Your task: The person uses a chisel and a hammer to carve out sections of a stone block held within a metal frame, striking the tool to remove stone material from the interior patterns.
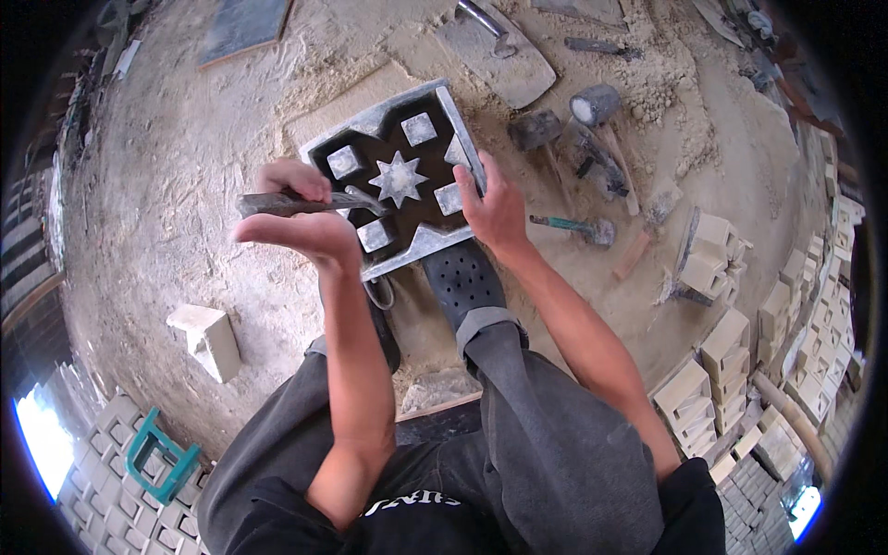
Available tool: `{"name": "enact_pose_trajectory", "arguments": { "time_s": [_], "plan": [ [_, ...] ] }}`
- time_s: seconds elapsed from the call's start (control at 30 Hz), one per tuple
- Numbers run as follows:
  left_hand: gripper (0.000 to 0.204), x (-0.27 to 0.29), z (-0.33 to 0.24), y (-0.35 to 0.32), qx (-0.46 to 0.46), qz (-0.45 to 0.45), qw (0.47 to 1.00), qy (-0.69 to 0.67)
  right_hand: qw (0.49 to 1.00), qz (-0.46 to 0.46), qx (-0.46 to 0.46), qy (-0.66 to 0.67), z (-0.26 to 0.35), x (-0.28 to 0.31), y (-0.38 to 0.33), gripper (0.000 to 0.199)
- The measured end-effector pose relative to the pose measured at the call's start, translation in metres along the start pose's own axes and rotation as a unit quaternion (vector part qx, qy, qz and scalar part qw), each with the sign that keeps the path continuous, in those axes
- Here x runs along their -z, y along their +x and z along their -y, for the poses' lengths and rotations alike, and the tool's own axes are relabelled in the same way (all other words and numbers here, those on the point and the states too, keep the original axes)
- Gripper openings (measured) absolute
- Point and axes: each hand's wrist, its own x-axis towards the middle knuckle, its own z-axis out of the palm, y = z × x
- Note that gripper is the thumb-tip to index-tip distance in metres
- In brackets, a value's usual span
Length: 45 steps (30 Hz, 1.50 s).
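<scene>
A square mould (444, 242) with a pale crusted frame lies in front of my feet, tilted to one side. Inside its dark hollow are an eight-pointed star (399, 179) and several square blocks, all pale on top. My left hand (310, 227) grips a slim dark tool (268, 204), its kind unclear, fingers curled over it and thumb stretched out. The tool's narrow end reaches over the mould's left part. My right hand (497, 208) holds the mould's right edge, with the thumb on the upper side.
Right of the mould lie two mallets (595, 104), a green-handled tool (560, 223) and a flat plate with a handle (504, 65). Loose sand (666, 74) covers the ground behind. Cast blocks (712, 254) are stacked at right. A pale block (208, 340) sits at left.
</scene>
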Motion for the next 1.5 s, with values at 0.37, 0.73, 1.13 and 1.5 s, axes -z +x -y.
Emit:
{"name": "enact_pose_trajectory", "arguments": {
  "time_s": [0.37, 0.73, 1.13, 1.5],
  "plan": [
    [0.083, 0.032, -0.010, 0.013, 0.078, 0.257, 0.959, -0.095, 1.000, 0.009, -0.024, 0.013, 0.003, 0.001, -0.001, 0.056],
    [0.086, 0.013, -0.005, 0.010, 0.030, 0.179, 0.983, 0.017, 1.000, 0.001, -0.014, 0.002, -0.001, 0.002, 0.002, 0.058],
    [0.080, 0.016, -0.007, 0.024, 0.023, 0.125, 0.992, -0.005, 0.999, 0.012, -0.027, 0.015, -0.006, 0.001, 0.000, 0.059],
    [0.082, 0.023, -0.011, 0.035, 0.026, 0.242, 0.970, -0.007, 0.999, 0.018, -0.017, 0.021, 0.000, 0.001, 0.000, 0.054]
  ]
}}
